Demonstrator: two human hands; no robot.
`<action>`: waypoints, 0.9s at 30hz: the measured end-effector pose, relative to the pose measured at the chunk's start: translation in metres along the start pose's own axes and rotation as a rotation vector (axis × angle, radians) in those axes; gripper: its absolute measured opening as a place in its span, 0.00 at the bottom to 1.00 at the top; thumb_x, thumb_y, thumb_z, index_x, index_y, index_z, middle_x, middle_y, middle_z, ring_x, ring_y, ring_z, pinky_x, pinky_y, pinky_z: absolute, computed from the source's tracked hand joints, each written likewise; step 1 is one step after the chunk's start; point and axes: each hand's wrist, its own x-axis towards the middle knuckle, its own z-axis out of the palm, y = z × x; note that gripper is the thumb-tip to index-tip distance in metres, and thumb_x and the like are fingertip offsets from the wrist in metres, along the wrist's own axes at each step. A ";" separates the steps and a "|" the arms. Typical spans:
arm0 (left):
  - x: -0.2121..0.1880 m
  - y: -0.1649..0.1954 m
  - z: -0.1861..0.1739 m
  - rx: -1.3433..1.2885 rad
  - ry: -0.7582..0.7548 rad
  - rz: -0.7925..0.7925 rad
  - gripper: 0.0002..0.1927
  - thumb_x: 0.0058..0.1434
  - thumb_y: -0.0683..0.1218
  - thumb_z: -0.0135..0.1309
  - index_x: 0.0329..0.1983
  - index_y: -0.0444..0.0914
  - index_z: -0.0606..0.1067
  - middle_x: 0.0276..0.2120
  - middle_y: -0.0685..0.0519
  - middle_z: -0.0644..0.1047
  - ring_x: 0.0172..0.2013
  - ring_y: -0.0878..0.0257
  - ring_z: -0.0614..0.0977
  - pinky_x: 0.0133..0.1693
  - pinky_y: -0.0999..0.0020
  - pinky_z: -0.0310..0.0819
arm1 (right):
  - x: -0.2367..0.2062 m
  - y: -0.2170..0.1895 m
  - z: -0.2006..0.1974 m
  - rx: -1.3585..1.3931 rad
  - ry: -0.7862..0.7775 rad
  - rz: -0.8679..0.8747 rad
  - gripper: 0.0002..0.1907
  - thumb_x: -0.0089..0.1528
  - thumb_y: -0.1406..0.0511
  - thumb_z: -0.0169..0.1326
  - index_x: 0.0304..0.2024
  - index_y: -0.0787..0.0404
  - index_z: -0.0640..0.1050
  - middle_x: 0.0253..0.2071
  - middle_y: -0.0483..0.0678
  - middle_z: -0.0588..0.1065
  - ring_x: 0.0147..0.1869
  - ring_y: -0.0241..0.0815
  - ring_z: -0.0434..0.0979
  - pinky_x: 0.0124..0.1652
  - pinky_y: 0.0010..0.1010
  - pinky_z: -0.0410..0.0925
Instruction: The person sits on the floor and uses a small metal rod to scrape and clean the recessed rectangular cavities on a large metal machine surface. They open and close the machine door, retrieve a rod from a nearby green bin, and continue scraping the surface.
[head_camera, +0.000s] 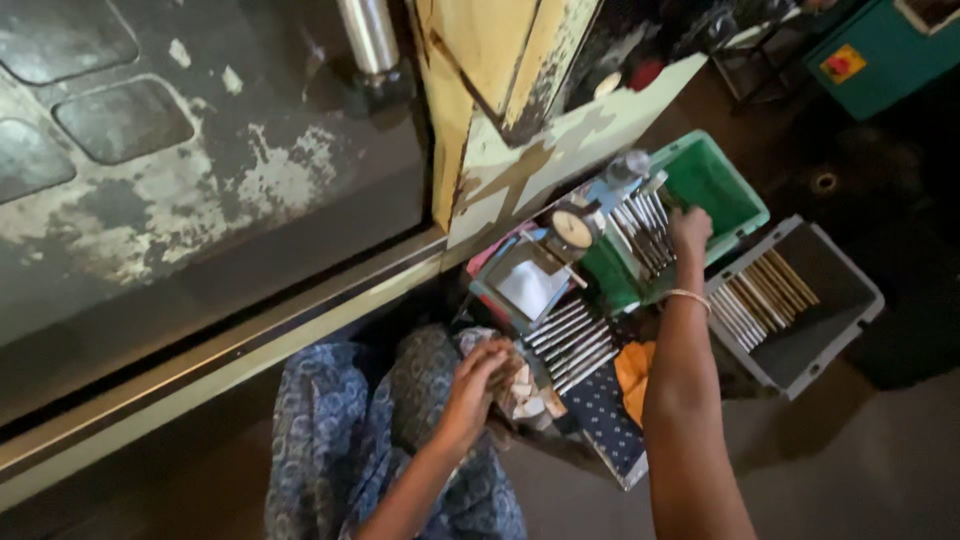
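Observation:
My right hand (689, 232) reaches forward into a green plastic bin (722, 185) and rests on a row of thin metal rods (643, 232) lying there; whether it grips one I cannot tell. My left hand (478, 377) is closed around a crumpled patterned cloth (524, 390) near my lap. Beside it several more metal rods (573, 345) lie side by side on a dark dotted cloth (606, 420). A dial gauge (572, 229) on a small stand sits between the two hands.
A grey plastic crate (822, 320) at the right holds more rods, some brass-coloured. A large worn machine with peeling pale paint (200, 180) fills the left. An orange rag (634, 368) lies by my right forearm. A teal cabinet (880, 50) stands at the top right.

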 end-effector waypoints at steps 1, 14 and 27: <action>0.000 -0.002 -0.005 -0.006 -0.010 0.008 0.10 0.66 0.45 0.54 0.48 0.39 0.78 0.37 0.54 0.81 0.38 0.66 0.81 0.41 0.71 0.73 | 0.006 0.004 0.001 0.039 -0.030 0.060 0.22 0.64 0.57 0.55 0.45 0.74 0.80 0.49 0.74 0.76 0.55 0.72 0.76 0.55 0.53 0.69; 0.002 -0.002 -0.003 0.022 0.102 -0.066 0.08 0.65 0.46 0.52 0.44 0.41 0.78 0.40 0.53 0.84 0.43 0.65 0.84 0.44 0.69 0.76 | 0.018 0.010 0.017 0.132 -0.286 -0.001 0.23 0.58 0.61 0.56 0.55 0.61 0.81 0.51 0.66 0.79 0.56 0.62 0.80 0.55 0.46 0.71; -0.002 0.002 0.014 0.127 0.045 -0.077 0.08 0.67 0.46 0.51 0.44 0.39 0.78 0.40 0.54 0.83 0.41 0.67 0.83 0.43 0.71 0.74 | 0.014 0.011 0.030 0.117 -0.392 -0.168 0.27 0.57 0.55 0.57 0.57 0.57 0.79 0.52 0.61 0.79 0.56 0.59 0.79 0.57 0.44 0.68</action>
